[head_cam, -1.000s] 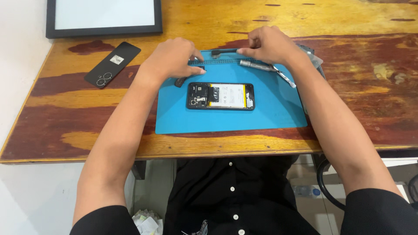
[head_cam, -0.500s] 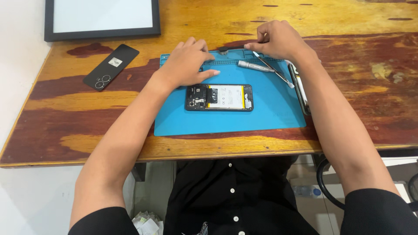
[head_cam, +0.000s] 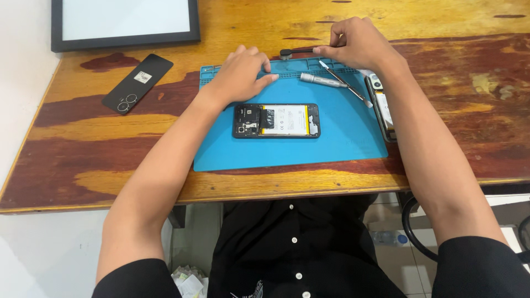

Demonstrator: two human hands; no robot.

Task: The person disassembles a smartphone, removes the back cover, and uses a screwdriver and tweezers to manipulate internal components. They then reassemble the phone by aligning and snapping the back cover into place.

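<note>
- Opened black smartphone [head_cam: 276,120] with exposed battery lies flat on blue rubber work mat [head_cam: 331,149], mid-mat.
- Left hand [head_cam: 240,74] rests palm-down on mat's upper edge, fingers spread, gripping nothing, just above phone.
- Right hand [head_cam: 356,44] pinches thin black-handled tool [head_cam: 295,52] beyond mat's top edge.
- Silver screwdriver [head_cam: 323,80] lies near right hand.

Shirt [head_cam: 298,248]: black, buttoned down the front, short-sleeved.
Buttons [head_cam: 294,240]: small, white, in one vertical row; four show.
Print [head_cam: 248,289]: small pale mark low on the shirt front, cut off by the frame edge.
Sleeves [head_cam: 138,278]: black, ending above the elbow on both arms.
Forearms: bare, no watch, band or ring to be seen.
Left hand [head_cam: 240,74]: bare, ungloved.
Right hand [head_cam: 356,44]: bare, ungloved.
</note>
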